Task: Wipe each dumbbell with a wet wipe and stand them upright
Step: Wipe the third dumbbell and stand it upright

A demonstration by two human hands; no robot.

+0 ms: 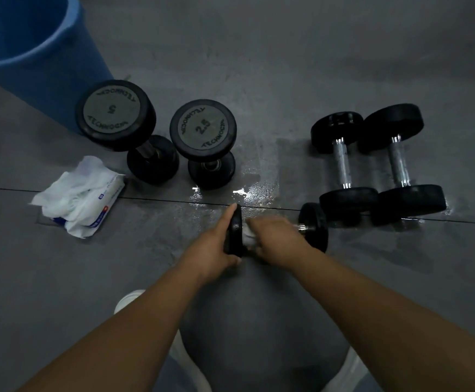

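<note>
A small dumbbell (314,227) with round black rubber plates and a knurled chrome bar lay on its side on the wet, matte grey floor (287,66). The left hand (216,244) gripped its left plate by the rim. The right hand (276,239) curled round the bar, clamping a crumpled white wet wipe (249,236) against it.

This looks like a gym or weights room. A black dumbbell marked 5 (116,114) and a dumbbell marked 2.5 (203,128) stand on a dark grey matted floor (287,66) with straight seams (145,197), near a blue bucket (32,52).
</note>
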